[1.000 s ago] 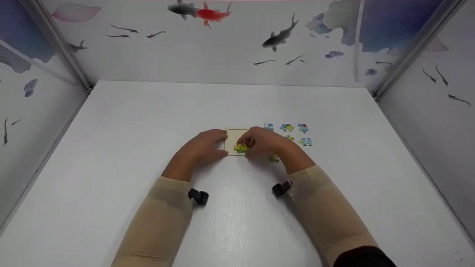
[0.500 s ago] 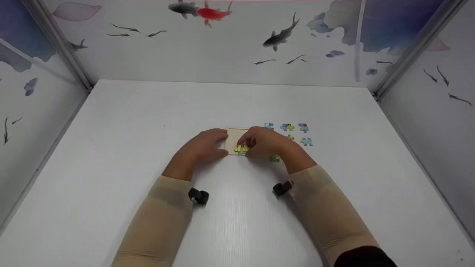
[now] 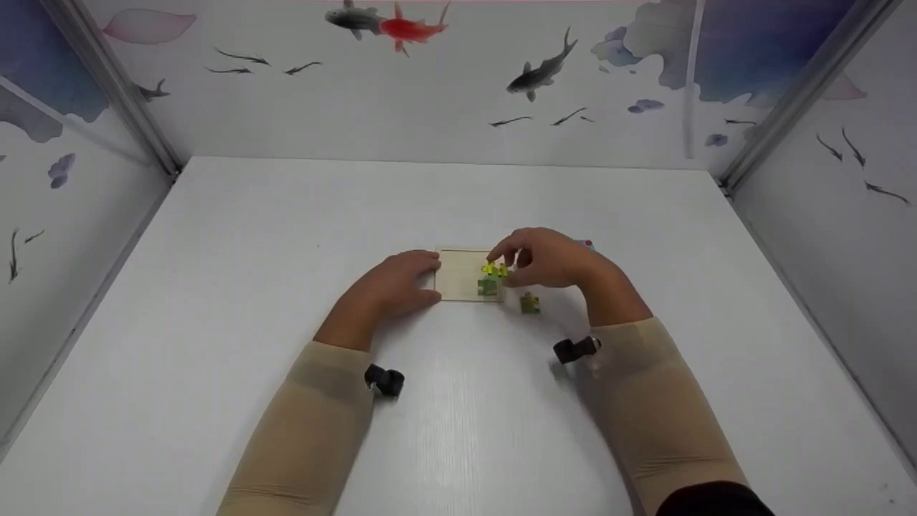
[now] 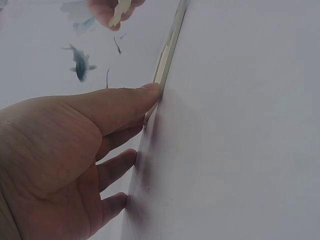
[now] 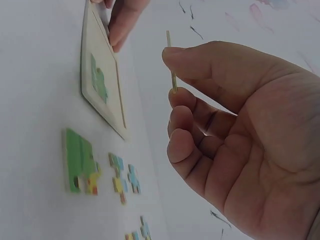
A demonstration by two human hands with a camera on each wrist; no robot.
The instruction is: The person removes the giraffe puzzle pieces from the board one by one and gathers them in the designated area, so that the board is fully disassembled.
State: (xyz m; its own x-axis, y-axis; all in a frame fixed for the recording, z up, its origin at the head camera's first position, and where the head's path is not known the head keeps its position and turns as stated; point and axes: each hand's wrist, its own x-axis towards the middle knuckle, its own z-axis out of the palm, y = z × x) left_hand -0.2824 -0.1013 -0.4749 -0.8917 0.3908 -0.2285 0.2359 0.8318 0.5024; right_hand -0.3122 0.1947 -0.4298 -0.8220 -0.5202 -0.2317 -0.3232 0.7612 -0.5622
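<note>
My left hand (image 3: 392, 284) rests at the left side of a shallow wooden puzzle tray (image 3: 455, 261), fingertips at the far corner and thumb at the near one. In the left wrist view the thumb (image 4: 125, 102) touches the tray's edge. Between the thumb and a finger my right hand (image 3: 550, 258) pinches a yellow-green puzzle piece (image 3: 494, 270), held over the tray's right part. The right wrist view has this held piece (image 5: 168, 42) edge-on and apart from the tray. A green puzzle piece (image 3: 487, 287) lies inside the tray near its lower right corner.
A green-and-yellow piece (image 3: 530, 304) lies on the white table just right of the tray. Several blue and yellow pieces (image 5: 119, 175) lie beyond it, mostly hidden by my right hand in the head view; one with a red spot (image 3: 586, 244) shows. Printed panels (image 3: 430, 115) enclose the table.
My right hand has lifted the yellow-green piece and moved it up and to the right. The green piece in the tray's corner is uncovered now. My left hand has stayed in place.
</note>
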